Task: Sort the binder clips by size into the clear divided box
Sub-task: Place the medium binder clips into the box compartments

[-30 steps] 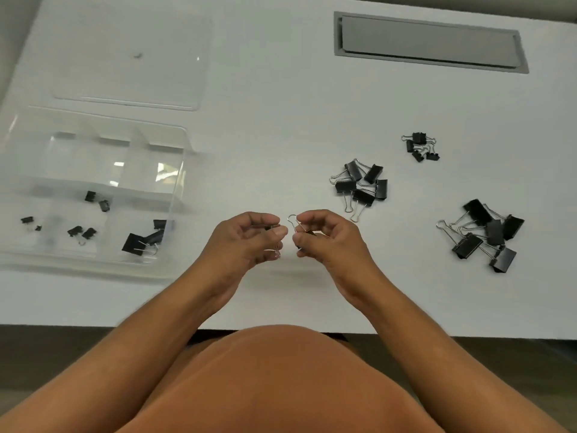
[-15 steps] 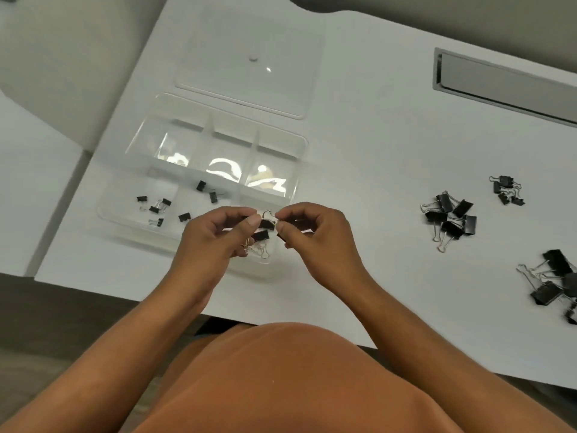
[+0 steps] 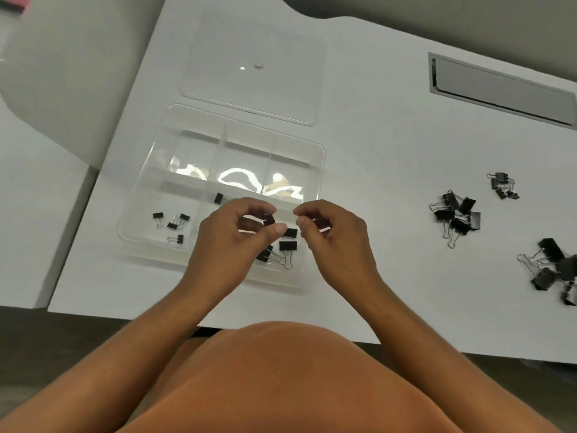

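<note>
The clear divided box lies on the white table, and both my hands hover over its near side. My left hand pinches a small black binder clip between thumb and forefinger above the near compartments. My right hand is a little to the right, fingers curled with the fingertips meeting the thumb, and no clip shows in it. Several tiny clips lie in the near left compartment. One clip is in the near middle one. Bigger clips lie in the near right one.
Three loose piles sit on the table at the right: medium clips, tiny clips and large clips. The clear lid lies behind the box. A grey hatch is set in the table at the far right.
My hands have drawn apart over the box; the right hand has let go of the clip both held. The view has swung left, so the box sits nearer the middle.
</note>
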